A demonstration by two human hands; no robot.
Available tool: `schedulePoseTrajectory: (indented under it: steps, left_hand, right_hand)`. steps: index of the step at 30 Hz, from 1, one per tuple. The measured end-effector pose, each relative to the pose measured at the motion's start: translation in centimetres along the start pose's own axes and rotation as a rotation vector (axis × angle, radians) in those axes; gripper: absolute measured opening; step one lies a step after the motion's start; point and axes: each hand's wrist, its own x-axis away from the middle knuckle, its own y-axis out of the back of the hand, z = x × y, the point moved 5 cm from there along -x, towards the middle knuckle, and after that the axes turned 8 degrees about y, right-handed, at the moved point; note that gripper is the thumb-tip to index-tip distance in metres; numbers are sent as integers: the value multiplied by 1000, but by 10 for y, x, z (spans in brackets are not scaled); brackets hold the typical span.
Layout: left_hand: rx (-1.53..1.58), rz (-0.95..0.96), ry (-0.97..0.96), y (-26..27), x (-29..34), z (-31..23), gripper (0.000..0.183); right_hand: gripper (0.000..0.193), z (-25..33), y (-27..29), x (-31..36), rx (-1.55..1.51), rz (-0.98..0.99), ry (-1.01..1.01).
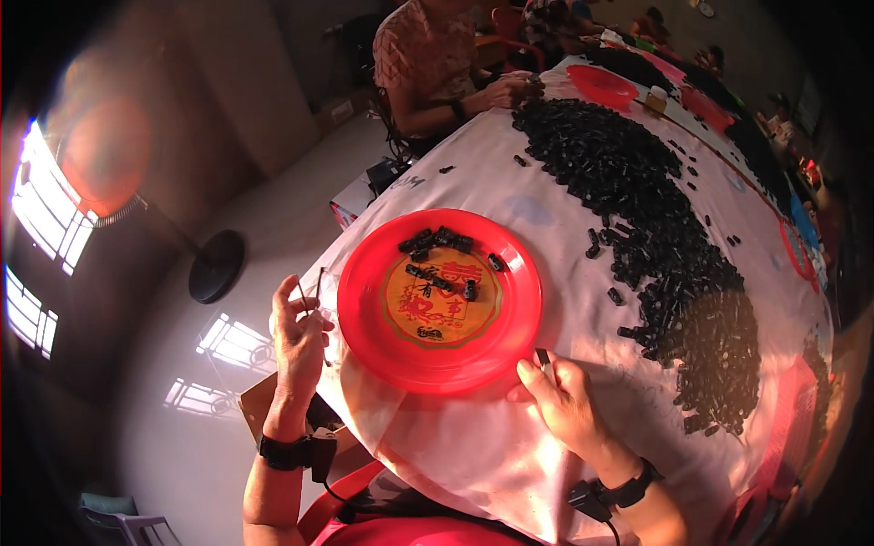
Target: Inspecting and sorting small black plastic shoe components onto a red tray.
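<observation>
The left hand (296,341) pinches a thin metal pin (301,293); the right hand (560,396) holds a small black plastic piece (543,358). The round red plastic plate (510,341) overhangs the counter (564,196) edge, so a nudge may tip it.

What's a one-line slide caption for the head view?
Left hand pinches a thin pin and right hand a small black part beside a red plate of black pieces.

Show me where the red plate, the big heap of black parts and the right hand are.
red plate (369,341): head view, bare lower left rim.
heap of black parts (628,182): head view, middle of heap.
right hand (564,400): head view, back of hand.
</observation>
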Motion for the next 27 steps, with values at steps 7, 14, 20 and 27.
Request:
schedulePoseTrajectory:
  steps: [7,14,20,27]
  left_hand:
    - [58,115,10,-12,-3,-2,54]
    - [227,218,64,-21,-9,-9,51]
    - [311,230,163,-32,-18,-10,50]
    - [413,233,130,-14,-28,4,45]
  right_hand:
    - [27,19,-20,-17,-290,-61,-483]
    - [19,7,-19,-14,-568,-194,-564]
    - [19,6,-17,-13,-632,-206,-532]
    - [27,15,-16,-5,-578,-233,-569]
